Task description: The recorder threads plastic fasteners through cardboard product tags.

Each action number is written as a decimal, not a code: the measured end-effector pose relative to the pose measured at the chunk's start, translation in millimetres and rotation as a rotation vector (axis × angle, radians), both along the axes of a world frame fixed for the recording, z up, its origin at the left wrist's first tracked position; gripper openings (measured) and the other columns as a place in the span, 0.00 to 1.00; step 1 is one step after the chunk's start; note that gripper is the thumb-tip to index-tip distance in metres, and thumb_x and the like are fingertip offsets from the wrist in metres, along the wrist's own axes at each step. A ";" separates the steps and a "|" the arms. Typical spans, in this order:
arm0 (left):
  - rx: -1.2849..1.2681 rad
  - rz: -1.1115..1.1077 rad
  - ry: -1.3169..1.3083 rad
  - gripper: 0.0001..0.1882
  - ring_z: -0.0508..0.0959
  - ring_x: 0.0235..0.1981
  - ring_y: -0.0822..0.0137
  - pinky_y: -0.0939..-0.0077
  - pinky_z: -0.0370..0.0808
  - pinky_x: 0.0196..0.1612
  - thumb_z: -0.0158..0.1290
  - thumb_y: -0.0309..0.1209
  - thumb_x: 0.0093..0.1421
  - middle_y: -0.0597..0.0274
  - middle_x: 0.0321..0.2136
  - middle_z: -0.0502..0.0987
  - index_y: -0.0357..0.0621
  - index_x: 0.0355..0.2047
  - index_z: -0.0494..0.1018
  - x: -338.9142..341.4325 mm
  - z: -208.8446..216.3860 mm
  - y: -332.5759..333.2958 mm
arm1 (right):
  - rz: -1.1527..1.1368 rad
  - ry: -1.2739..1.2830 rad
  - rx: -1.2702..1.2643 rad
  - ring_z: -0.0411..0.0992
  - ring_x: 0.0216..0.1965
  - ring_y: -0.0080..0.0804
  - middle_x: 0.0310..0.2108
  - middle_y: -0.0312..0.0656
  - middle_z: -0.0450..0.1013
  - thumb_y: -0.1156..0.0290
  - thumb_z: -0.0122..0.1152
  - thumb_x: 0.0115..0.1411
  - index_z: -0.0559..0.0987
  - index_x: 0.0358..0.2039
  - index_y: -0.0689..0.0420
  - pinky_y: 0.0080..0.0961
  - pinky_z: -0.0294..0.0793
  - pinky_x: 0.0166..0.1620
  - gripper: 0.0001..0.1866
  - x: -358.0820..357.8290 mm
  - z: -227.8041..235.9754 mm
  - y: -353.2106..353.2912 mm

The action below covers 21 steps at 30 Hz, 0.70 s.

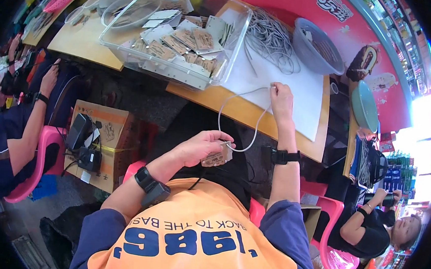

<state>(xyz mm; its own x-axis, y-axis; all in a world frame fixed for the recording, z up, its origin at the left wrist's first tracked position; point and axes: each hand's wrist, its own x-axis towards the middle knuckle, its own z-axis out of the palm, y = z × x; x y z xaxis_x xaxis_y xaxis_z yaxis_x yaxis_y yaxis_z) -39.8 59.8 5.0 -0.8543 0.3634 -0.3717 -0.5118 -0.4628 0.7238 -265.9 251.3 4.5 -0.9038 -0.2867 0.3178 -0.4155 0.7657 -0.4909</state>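
Observation:
My left hand (pixel 198 148) is closed on a small brown-and-white card (pixel 216 158), held above my lap with thumb and fingers at its upper edge. A thin pale grey cord (pixel 220 113) runs from that edge and hangs in a loose loop between my hands. Over the table, my right hand (pixel 282 101) pinches the cord's other part between thumb and fingertips. Beyond my hands stands a clear plastic bin (pixel 199 85), filled with many similar brown and white cards (pixel 177 39). To its right lies a tangled heap of grey cords (pixel 271 37).
A white sheet (pixel 303 110) covers part of the wooden table (pixel 193 95). A grey bowl (pixel 334 68) and a green bowl (pixel 365 106) stand at the right. Cardboard boxes (pixel 97 174) sit on the floor at left. One person sits at left, another at right, on pink chairs (pixel 40 165).

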 end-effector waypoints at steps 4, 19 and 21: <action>-0.262 -0.002 0.122 0.16 0.77 0.35 0.71 0.76 0.76 0.38 0.49 0.28 0.59 0.59 0.36 0.78 0.38 0.48 0.72 9.9 1.8 -15.8 | 0.180 0.158 0.080 0.68 0.43 0.52 0.37 0.53 0.72 0.70 0.53 0.56 0.77 0.38 0.61 0.40 0.68 0.47 0.11 -5.6 -19.3 -18.2; -0.965 0.354 0.684 0.17 0.79 0.29 0.48 0.60 0.75 0.31 0.48 0.39 0.64 0.47 0.26 0.77 0.47 0.50 0.67 41.2 89.5 -17.9 | 0.551 0.144 -0.083 0.68 0.34 0.38 0.32 0.46 0.68 0.80 0.51 0.60 0.71 0.34 0.65 0.29 0.67 0.37 0.03 153.3 89.0 -44.0; -1.001 0.370 0.762 0.14 0.78 0.29 0.46 0.59 0.74 0.31 0.47 0.38 0.64 0.47 0.26 0.77 0.44 0.46 0.69 35.0 77.2 -9.9 | 0.626 0.230 -0.073 0.68 0.33 0.32 0.31 0.43 0.69 0.80 0.51 0.61 0.73 0.34 0.65 0.26 0.67 0.35 0.03 166.5 99.9 -44.1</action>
<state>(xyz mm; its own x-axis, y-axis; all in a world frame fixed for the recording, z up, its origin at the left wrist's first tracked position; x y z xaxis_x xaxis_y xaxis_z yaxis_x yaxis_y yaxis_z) -4.8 49.9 82.2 -0.9574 -0.0862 0.2758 0.2168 0.4168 0.8828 -99.4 207.2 104.4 -0.4810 -0.7051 0.5211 -0.8707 0.3146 -0.3780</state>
